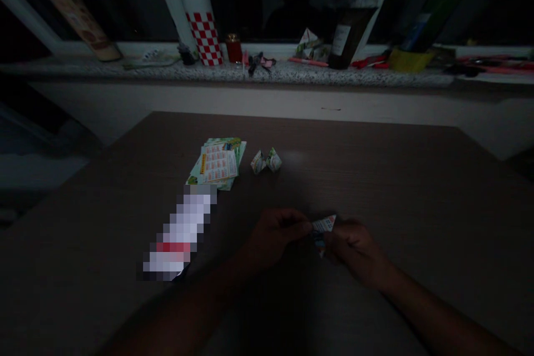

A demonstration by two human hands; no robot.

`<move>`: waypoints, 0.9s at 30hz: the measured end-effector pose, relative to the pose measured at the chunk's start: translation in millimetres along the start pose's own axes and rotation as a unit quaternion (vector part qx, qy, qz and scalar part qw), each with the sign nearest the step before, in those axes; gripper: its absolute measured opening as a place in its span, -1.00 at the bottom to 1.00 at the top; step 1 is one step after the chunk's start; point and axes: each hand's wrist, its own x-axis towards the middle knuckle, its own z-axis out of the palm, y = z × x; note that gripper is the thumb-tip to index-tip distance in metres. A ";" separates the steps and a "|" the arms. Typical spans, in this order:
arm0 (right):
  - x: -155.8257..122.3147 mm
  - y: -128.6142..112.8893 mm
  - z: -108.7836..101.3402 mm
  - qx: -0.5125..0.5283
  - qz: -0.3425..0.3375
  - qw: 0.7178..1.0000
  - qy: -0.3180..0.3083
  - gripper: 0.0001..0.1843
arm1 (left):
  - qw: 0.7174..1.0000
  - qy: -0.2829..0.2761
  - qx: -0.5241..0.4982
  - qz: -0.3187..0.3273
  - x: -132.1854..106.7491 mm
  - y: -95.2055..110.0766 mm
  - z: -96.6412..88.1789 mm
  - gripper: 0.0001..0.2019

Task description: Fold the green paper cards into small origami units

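Observation:
Above the dim brown table, a small folded piece of printed paper is pinched between both my hands. My left hand grips its left edge with thumb and fingers. On the other side, my right hand has its thumb and curled fingers on the right and lower part. The paper has a pointed corner at the top right and another pointing down. Further back lies a folded paper shape with two pointed halves. To its left is a loose stack of printed paper sheets.
A phone-like device with a bright, pixelated screen lies left of my hands. Behind the table, a granite windowsill holds a red-and-white checkered bottle, a red jar, a dark bottle and a green bottle.

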 end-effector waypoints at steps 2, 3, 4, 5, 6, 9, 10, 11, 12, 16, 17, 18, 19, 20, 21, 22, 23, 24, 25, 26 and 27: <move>-0.1 -1.9 0.0 -0.019 -0.009 1.000 0.002 -0.44 | 1.000 -0.007 0.007 0.006 0.9 -1.6 -0.7 -0.77; 0.1 -2.9 -0.2 -0.028 -0.013 1.000 0.002 -0.45 | 1.000 -0.009 0.009 0.008 1.2 -2.0 -1.2 -0.77; 0.5 -3.8 -0.4 -0.036 -0.017 0.999 0.004 -0.46 | 1.000 -0.010 0.009 0.009 1.3 -2.0 -1.6 -0.77; 1.1 -4.6 -0.5 -0.040 -0.022 0.999 0.005 -0.47 | 1.000 -0.009 0.008 0.009 1.3 -1.7 -2.0 -0.77; 2.0 -5.3 -0.6 -0.041 -0.028 0.999 0.006 -0.48 | 1.000 -0.006 0.004 0.008 1.3 -1.2 -2.2 -0.78; 5.0 -6.7 -0.1 -0.044 -0.051 0.998 0.002 -0.51 | 1.000 0.001 -0.017 0.006 0.9 1.3 -2.2 -0.78; 5.8 -6.9 0.3 -0.050 -0.056 0.997 -0.001 -0.52 | 1.000 0.003 -0.022 0.006 0.7 2.1 -1.9 -0.78; 6.4 -7.1 0.8 -0.060 -0.059 0.996 -0.002 -0.52 | 1.000 0.004 -0.023 0.008 0.6 2.9 -1.5 -0.78; 6.7 -7.1 1.2 -0.072 -0.060 0.996 -0.002 -0.53 | 1.000 0.005 -0.022 0.010 0.6 3.5 -1.1 -0.78; 6.5 -7.2 2.0 -0.107 -0.051 0.993 0.002 -0.54 | 0.999 0.013 -0.029 0.009 1.1 3.5 -0.5 -0.79; 6.5 -7.4 1.9 -0.105 -0.045 0.993 -0.001 -0.55 | 0.999 0.015 -0.036 0.010 1.4 2.9 -0.7 -0.80; 6.6 -7.9 1.7 -0.098 -0.038 0.994 -0.006 -0.55 | 0.999 0.016 -0.042 0.012 1.8 2.3 -1.0 -0.80; 6.8 -8.5 1.4 -0.091 -0.033 0.995 -0.011 -0.56 | 0.999 0.017 -0.049 0.014 2.2 1.6 -1.3 -0.80; 7.1 -9.2 1.2 -0.086 -0.030 0.996 -0.016 -0.57 | 0.998 0.017 -0.054 0.017 2.6 1.0 -1.5 -0.80; 7.3 -10.0 1.0 -0.087 -0.031 0.996 -0.017 -0.59 | 0.998 0.018 -0.060 0.019 2.9 0.5 -1.6 -0.80; 7.5 -10.8 1.0 -0.095 -0.035 0.995 -0.015 -0.61 | 0.997 0.020 -0.066 0.019 3.1 0.1 -1.6 -0.80; 7.7 -11.6 1.1 -0.105 -0.040 0.994 -0.010 -0.62 | 0.997 0.021 -0.071 0.017 3.3 -0.2 -1.5 -0.80; 7.8 -12.2 1.4 -0.114 -0.046 0.992 -0.004 -0.62 | 0.997 0.023 -0.076 0.014 3.5 -0.5 -1.4 -0.80; 7.9 -12.7 1.8 -0.119 -0.049 0.992 0.002 -0.62 | 0.997 0.023 -0.079 0.012 3.8 -0.8 -1.4 -0.80; 8.0 -12.8 2.2 -0.118 -0.051 0.992 0.006 -0.62 | 0.996 0.021 -0.081 0.010 4.1 -1.2 -1.5 -0.80; 8.2 -12.8 2.6 -0.113 -0.051 0.992 0.005 -0.62 | 0.996 0.020 -0.085 0.010 4.6 -1.6 -1.8 -0.80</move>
